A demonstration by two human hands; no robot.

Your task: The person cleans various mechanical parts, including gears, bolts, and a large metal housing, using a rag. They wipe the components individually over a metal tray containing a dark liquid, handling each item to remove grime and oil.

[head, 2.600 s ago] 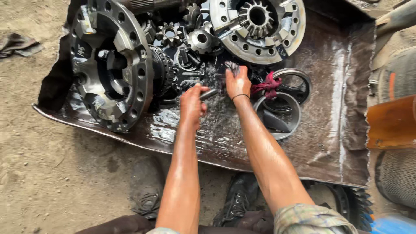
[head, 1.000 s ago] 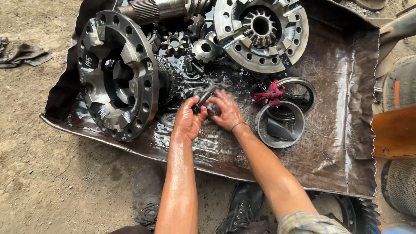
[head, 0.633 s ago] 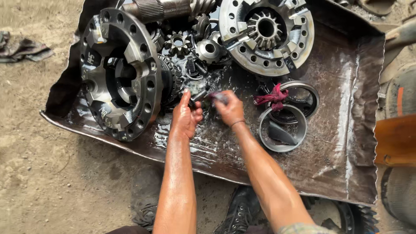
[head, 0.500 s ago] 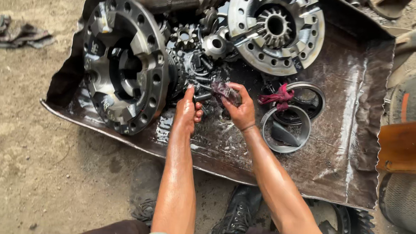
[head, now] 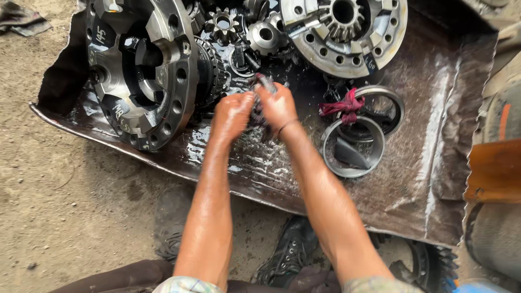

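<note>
Left hand (head: 232, 115) and right hand (head: 278, 106) pressed together over the oily metal tray (head: 434, 163), fingers curled, pinching a small dark metal part (head: 264, 84) between them, beside the differential housing (head: 146, 70).

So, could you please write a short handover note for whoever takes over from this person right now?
Left hand: closed on a small dark oily part, hard to identify.
Right hand: gripping the same small part from the other side.
Around them: large flanged housing to the left, round gear case above right, small gears at top, two metal rings with a red rag to the right, all on an oily metal sheet.
Done and left: cannot be told.
</note>
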